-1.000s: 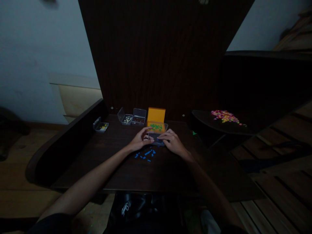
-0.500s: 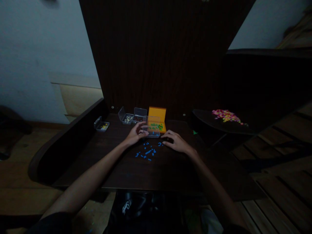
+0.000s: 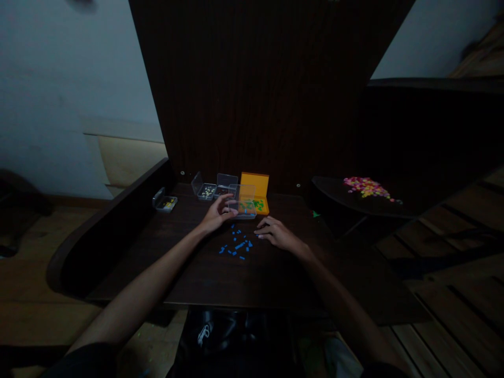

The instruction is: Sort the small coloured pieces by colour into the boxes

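My left hand (image 3: 217,214) grips the left side of a clear plastic box (image 3: 242,214), tilted, with its lid up and a few small blue pieces inside. On the dark table, below the box, lie several small blue pieces (image 3: 239,245), loosely scattered. My right hand (image 3: 277,233) is low over the table at the right of these pieces. Its thumb and forefinger come together on a small blue piece (image 3: 256,235), mostly covered by the fingertips.
Behind the clear box stands an open orange box (image 3: 254,185) with green pieces. Farther left are open clear boxes with pale pieces (image 3: 207,191), dark pieces, and yellow pieces (image 3: 169,203). A pile of pink and yellow bits (image 3: 368,188) lies on the right-hand shelf (image 3: 334,191).
The clear box in my left hand has shifted slightly left and tipped, its lid showing more upright. My right hand has moved left, over the blue pieces at its fingertips.
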Tool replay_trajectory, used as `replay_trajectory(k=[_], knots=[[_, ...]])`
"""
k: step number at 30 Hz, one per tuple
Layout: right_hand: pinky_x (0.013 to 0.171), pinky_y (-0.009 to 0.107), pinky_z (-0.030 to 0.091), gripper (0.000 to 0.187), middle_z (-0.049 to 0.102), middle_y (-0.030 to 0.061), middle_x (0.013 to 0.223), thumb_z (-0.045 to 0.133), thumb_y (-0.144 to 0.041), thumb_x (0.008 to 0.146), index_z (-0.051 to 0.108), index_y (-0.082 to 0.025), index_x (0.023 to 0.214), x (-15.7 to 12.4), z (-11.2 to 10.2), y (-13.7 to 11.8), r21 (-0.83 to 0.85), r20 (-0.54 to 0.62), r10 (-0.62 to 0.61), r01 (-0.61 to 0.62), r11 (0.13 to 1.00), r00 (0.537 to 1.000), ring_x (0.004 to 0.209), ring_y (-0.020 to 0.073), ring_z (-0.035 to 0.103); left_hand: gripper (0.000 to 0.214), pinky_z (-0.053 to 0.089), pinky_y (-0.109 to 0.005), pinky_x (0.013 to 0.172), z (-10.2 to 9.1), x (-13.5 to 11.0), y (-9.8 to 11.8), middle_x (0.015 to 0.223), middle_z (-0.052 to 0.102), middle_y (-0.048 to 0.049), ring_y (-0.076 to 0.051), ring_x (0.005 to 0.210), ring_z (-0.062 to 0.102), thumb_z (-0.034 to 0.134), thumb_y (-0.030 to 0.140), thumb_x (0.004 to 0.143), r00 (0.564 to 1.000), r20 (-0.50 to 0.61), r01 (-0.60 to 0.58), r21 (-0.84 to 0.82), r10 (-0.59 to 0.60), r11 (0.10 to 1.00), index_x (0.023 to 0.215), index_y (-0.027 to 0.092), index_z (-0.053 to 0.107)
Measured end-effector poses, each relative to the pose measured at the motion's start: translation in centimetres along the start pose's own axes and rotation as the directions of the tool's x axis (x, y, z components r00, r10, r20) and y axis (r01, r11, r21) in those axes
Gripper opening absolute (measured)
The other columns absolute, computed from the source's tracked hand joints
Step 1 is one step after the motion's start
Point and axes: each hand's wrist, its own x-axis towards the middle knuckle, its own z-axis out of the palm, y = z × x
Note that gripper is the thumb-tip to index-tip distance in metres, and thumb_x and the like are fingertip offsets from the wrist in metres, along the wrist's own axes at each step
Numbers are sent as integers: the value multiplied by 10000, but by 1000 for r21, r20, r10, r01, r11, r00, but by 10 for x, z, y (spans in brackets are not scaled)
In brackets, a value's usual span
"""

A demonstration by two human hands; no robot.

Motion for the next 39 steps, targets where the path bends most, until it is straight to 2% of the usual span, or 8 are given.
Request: replay_trajectory(k=[4,7,12,18,25,33,37,39], knots=[[704,256,481,260,645,72,849,568,-47,833,754,-181,955,3,4,-5,-105,2,14,-14,994,1000,798,154,588,678,530,-320,848,0,1,-1,1258,569,-124,-120,840,653,786,192,645,1000,-2,14,-5,-14,1000,1247,195,474],[673,246,453,336,630,62,806,526,12,802,750,-185,956,4,5,-12,-229,29,72,-64,971,997,769,155,566,680,523,-325,859,-1,1,-2,1253,567,-121,-117,844,649,787,201,645,1000,7,4,0,-4,1000,1247,196,471],[721,279,453,346,627,90,928,516,43,760,707,-173,952,5,4,-27,-367,86,168,-125,922,982,875,196,562,674,517,-320,859,0,0,-1,1245,569,-120,-113,843,644,791,199,643,1000,5,3,-5,-3,1000,1237,194,473],[743,336,482,324,604,140,1051,506,49,774,625,-170,981,9,10,-44,-468,78,243,-179,865,967,978,258,552,683,520,-322,858,1,-1,2,1249,571,-119,-115,841,647,801,204,636,1000,3,2,4,-2,1000,1237,194,477],[759,374,497,378,593,178,1048,523,87,716,584,-147,1007,13,14,-47,-453,31,346,-296,841,938,987,297,556,690,521,-322,853,2,-2,3,1247,566,-121,-118,839,651,802,240,639,1000,22,2,14,-2,1000,1239,191,465],[799,388,485,360,594,173,1045,497,81,723,573,-137,998,10,16,-40,-427,9,326,-291,856,945,988,284,558,685,525,-327,842,3,-3,2,1242,576,-121,-125,848,648,801,226,640,1000,7,17,11,-17,1000,1235,193,464],[838,376,463,374,585,148,1053,511,79,685,567,-141,982,7,16,-28,-359,-12,323,-305,882,946,999,263,545,677,525,-320,847,2,-2,-1,1246,575,-119,-120,857,648,796,233,650,1000,18,9,4,-9,1000,1237,195,461],[829,349,459,351,598,124,1012,497,75,677,574,-145,939,6,12,-21,-275,-40,306,-305,912,951,951,233,554,681,531,-316,839,1,-1,-3,1248,575,-119,-119,855,649,798,243,652,1000,20,7,3,-7,1000,1240,197,459]])
